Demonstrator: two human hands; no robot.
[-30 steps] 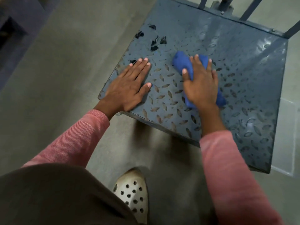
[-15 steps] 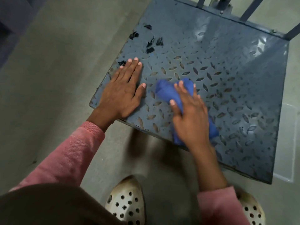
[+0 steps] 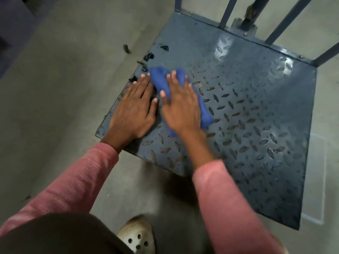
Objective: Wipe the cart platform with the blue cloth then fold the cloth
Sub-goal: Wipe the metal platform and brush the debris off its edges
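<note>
Cloth [image 3: 159, 78] runs far-left to near-right under flat right hand [image 3: 180, 109]; left hand [image 3: 133, 114] flat on platform [image 3: 260, 85].

Floor [image 3: 64, 107] is grey concrete, smooth, faintly mottled, and fills the left and bottom of the view. A dark purplish-grey block [image 3: 14, 24] sits in the top-left corner, blurred, kind of furniture unclear. One dark scrap [image 3: 125, 48] lies on the floor in the upper middle, and a smaller dark fleck [image 3: 27, 197] lies low on the left. A pale outlined patch [image 3: 315, 180] shows on the floor at the right edge. Light is dim and even. A soft shadow [image 3: 165, 195] falls on the floor at bottom centre.
</note>
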